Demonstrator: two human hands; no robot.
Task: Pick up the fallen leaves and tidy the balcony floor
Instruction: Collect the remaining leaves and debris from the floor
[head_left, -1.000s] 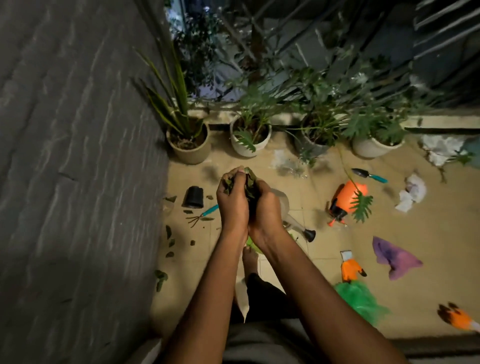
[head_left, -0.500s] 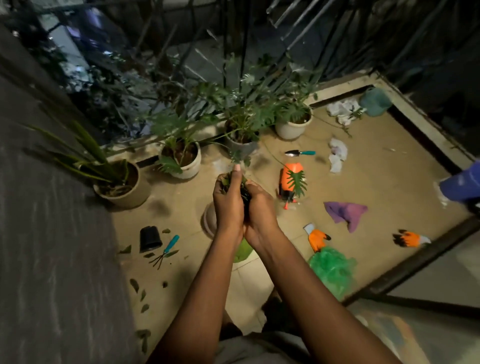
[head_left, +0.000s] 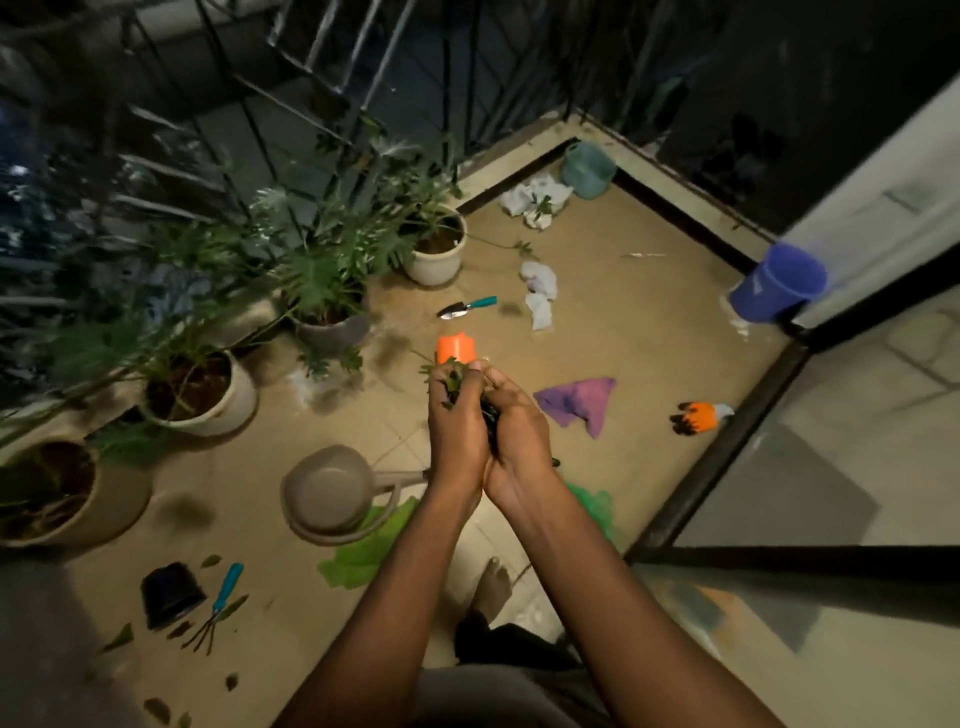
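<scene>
Both hands meet in front of the body, wrists touching. The left hand (head_left: 457, 431) and the right hand (head_left: 519, 441) curl their fingers around one dark bunch of leaves (head_left: 453, 385), clamped between the palms with tips poking out above the fingers.

Just beyond the hands an orange spray bottle (head_left: 456, 349) lies on the balcony floor (head_left: 623, 332). A beige watering can (head_left: 332, 488) sits to the left, its spout reaching toward the left wrist, and a green cloth (head_left: 363, 551) lies partly under it. A purple cloth (head_left: 579, 400) is to the right, with an orange glove (head_left: 698, 415) beyond it near the door track. Farther out lie a teal-handled trowel (head_left: 467, 307) and crumpled paper (head_left: 537, 293).

Four potted plants line the railing, the nearest in a cream pot (head_left: 202, 400). At lower left, loose leaves (head_left: 119, 636) lie scattered near a black pot (head_left: 169, 595) and a hand rake (head_left: 221, 605). A blue bucket (head_left: 776, 283) stands by the doorway.
</scene>
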